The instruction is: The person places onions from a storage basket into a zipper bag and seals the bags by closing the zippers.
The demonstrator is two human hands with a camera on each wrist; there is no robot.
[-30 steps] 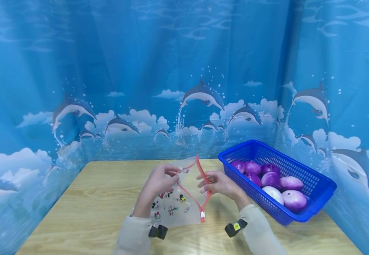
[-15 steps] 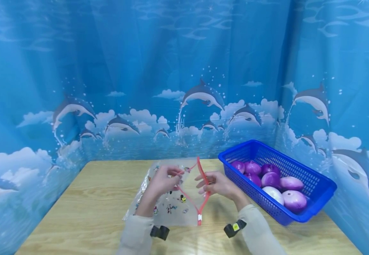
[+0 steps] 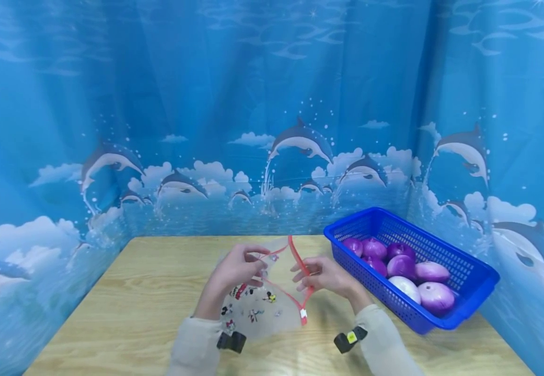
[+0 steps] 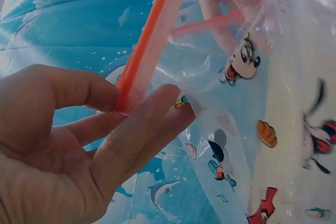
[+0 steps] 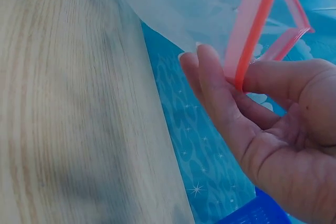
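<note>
Both left hand [image 3: 236, 269] and right hand [image 3: 329, 277] pinch red rims [image 4: 150, 35] of clear printed bag [image 3: 267, 313], thumb against fingers; bag mouth gapes between fingertips. White slider [image 3: 303, 313] nearside of right fingertips; blue basket [image 3: 384, 293] of onions [image 3: 401, 267] to their right.

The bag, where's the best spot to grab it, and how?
Probably pinch the bag by its red rim, one hand from each side: it gapes open there, left hand and right hand holding opposite edges, and the rest looks floppy.

Clear bag [image 4: 239, 114], orange edge [image 4: 147, 40] between left fingers [image 4: 137, 127]
</note>
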